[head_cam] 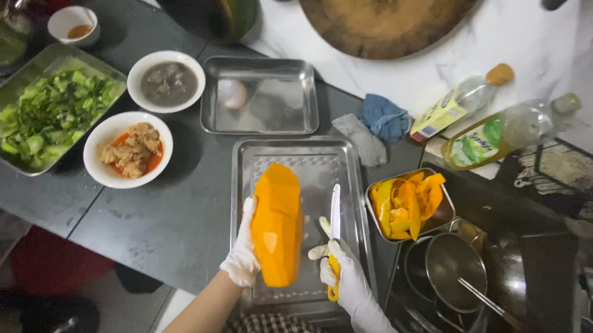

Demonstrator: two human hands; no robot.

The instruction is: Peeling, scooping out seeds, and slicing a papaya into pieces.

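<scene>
Peeled papaya (278, 225) held upright over the steel tray (350, 188), left hand (242, 250) closed around its side; right hand (345, 276) grips a yellow-handled knife (334, 233). Judgement: steady fruit, blade angled away from fingers.

Peeled orange papaya (278, 225), long and faceted, held upright over a steel tray (310, 160), small knife (334, 237) with white blade pointing up, yellow handle, just right of the fruit
</scene>
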